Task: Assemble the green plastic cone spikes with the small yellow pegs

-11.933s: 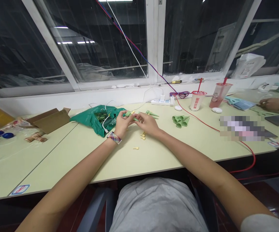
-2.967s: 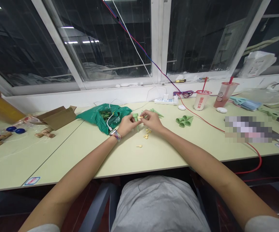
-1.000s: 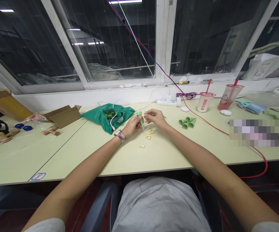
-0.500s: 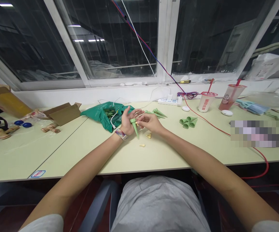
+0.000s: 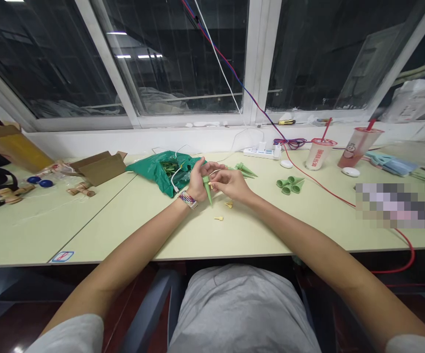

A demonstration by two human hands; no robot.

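A green plastic plant-watering spike [image 5: 208, 192] points tip down over the table, its wide end held by my left hand [image 5: 196, 183]. My right hand [image 5: 235, 186] pinches a small yellow plastic piece [image 5: 211, 185] at the spike's upper side; whether the piece sits in the spike, I cannot tell. On the tabletop just below lie a loose yellow peg [image 5: 218, 218] and a few more yellow pieces [image 5: 229, 205]. Behind my right hand are other green spikes [image 5: 246, 170], and a cluster of green cone-shaped parts [image 5: 289, 185] lies farther right.
A green plastic bag [image 5: 149, 171] with green parts inside lies behind my left hand. Farther left are an open cardboard box [image 5: 104, 169] and wooden pieces [image 5: 82, 189]. Two drink cups [image 5: 318, 156], a power strip [image 5: 260, 153] and a red cable [image 5: 322, 189] are toward the right.
The view has shifted slightly. My fingers have curled a little more around the spike, and both hands stay together at its upper end.
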